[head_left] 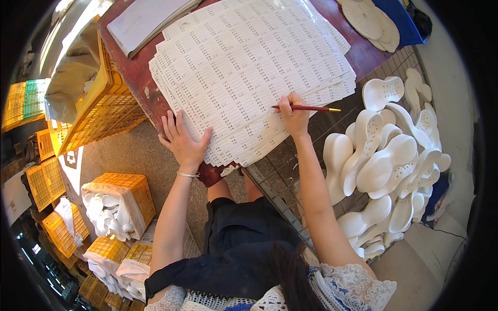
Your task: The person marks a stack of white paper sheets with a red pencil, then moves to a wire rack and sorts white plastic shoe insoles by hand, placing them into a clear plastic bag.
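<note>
Several overlapping printed sheets (249,67) lie fanned on a dark red tabletop (124,65), filled with rows of small marks. My left hand (185,142) rests flat with fingers spread over the table's left edge and the sheets' lower left corner. A thin bracelet (188,174) circles that wrist. In my right hand (294,115) is a dark red pencil (311,108), pinched between thumb and fingers, lying almost level above the lower right part of the sheets. Its yellow end points right; the other end reaches a little past my fingers to the left.
White moulded insoles (386,163) are heaped on a wire rack (275,179) at the right. A notebook (148,23) and round beige pieces (371,23) lie at the table's far side, near a blue bin (402,20). Yellow crates (106,98) stand at the left, some filled with insoles (109,210).
</note>
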`<control>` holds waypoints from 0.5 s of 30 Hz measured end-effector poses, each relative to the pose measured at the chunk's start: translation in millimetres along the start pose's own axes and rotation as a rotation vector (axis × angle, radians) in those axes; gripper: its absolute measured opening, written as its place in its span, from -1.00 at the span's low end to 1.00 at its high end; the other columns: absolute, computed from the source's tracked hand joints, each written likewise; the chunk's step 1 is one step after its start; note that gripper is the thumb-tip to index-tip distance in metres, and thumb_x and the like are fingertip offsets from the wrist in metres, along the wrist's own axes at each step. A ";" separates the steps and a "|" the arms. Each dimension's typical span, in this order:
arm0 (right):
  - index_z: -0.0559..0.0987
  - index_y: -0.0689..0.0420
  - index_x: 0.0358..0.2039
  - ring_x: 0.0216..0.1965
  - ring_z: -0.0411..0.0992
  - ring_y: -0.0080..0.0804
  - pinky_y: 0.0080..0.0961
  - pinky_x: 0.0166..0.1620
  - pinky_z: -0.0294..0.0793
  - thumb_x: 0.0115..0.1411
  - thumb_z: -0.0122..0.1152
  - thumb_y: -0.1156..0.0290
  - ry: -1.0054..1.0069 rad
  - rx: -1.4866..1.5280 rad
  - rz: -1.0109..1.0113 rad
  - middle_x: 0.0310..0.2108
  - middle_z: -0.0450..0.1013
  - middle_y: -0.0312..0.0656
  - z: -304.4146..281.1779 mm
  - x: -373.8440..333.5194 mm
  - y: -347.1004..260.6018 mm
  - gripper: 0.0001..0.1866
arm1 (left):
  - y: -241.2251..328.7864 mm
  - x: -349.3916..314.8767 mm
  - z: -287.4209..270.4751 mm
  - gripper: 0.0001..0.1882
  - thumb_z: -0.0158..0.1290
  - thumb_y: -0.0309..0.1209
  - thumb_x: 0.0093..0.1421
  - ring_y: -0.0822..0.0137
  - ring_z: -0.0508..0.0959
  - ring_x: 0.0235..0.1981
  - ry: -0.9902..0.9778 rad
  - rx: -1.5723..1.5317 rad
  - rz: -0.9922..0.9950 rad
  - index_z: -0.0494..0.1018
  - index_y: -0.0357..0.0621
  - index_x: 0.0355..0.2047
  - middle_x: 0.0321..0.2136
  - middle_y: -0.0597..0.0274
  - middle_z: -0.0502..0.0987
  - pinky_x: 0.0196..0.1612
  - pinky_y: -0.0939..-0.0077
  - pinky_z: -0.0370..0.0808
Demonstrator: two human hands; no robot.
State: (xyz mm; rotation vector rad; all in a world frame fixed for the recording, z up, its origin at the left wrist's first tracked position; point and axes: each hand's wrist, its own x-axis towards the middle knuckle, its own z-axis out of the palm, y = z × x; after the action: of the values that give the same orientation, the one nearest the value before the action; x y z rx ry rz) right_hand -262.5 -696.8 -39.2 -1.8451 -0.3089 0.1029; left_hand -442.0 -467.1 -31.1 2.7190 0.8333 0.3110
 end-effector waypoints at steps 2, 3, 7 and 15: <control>0.37 0.20 -0.67 -0.69 0.36 -0.56 -0.53 -0.58 0.32 0.19 0.12 0.42 0.013 -0.013 0.002 -0.75 0.41 -0.23 -0.6 0.0 -0.2 -0.70 | -0.2 0.1 0.3 -0.01 0.15 0.21 -0.02 0.02 -0.11 0.40 -0.002 -0.001 -0.001 0.11 -0.10 0.28 0.33 0.01 0.04 0.25 -0.34 -0.26; 0.36 0.20 -0.67 -0.69 0.35 -0.55 -0.53 -0.58 0.32 0.19 0.12 0.42 0.017 -0.002 0.007 -0.74 0.41 -0.23 -1.3 0.1 -0.1 -0.70 | -0.3 0.2 0.4 -0.01 0.15 0.21 -0.02 0.02 -0.11 0.40 -0.002 0.000 0.000 0.11 -0.10 0.28 0.33 0.01 0.04 0.25 -0.34 -0.26; 0.35 0.20 -0.66 -0.70 0.33 -0.56 -0.52 -0.58 0.32 0.19 0.12 0.42 0.011 -0.015 0.022 -0.75 0.40 -0.23 -2.1 0.1 0.8 -0.69 | -0.2 0.3 0.5 0.00 0.15 0.22 -0.03 0.02 -0.11 0.40 -0.004 0.010 -0.001 0.11 -0.10 0.28 0.33 0.01 0.04 0.25 -0.34 -0.26; 0.34 0.18 -0.67 -0.70 0.31 -0.59 -0.53 -0.58 0.32 0.19 0.10 0.44 0.012 -0.033 0.007 -0.76 0.37 -0.27 -3.1 1.3 -2.6 -0.70 | 0.2 0.2 -0.1 0.00 0.15 0.22 -0.03 0.02 -0.10 0.40 -0.008 0.000 -0.007 0.12 -0.11 0.28 0.33 0.00 0.04 0.26 -0.32 -0.26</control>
State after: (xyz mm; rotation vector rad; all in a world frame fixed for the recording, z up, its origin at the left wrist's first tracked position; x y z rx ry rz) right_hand -261.0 -698.7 -35.8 -1.8785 -0.2971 0.0922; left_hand -441.8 -467.1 -30.9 2.7154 0.8408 0.2985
